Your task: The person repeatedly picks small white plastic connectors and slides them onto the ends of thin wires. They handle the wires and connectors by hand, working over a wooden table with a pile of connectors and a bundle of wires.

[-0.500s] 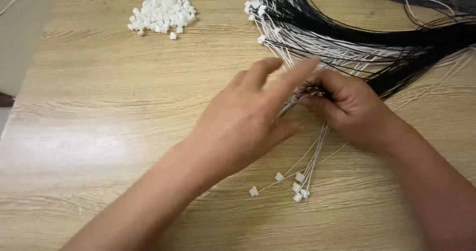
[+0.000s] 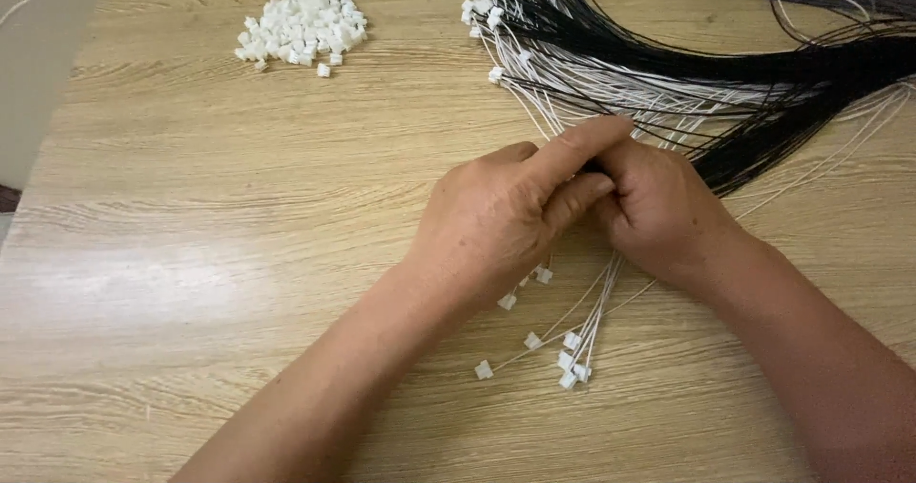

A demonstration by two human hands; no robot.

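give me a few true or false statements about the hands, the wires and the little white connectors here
1. Both hands, the left hand and the right hand, meet over the wires. True.
2. The pile of loose white connectors lies between the two hands. False: it lies apart, at the far left of the wooden table.
3. The thin white wires running out below the hands end in small white connectors. True.
4. The bundle of black and white wires hangs off the near edge of the table. False: it lies fanned out on the tabletop beyond the hands.
5. The left hand is holding a pair of scissors. False: no tool is in view.
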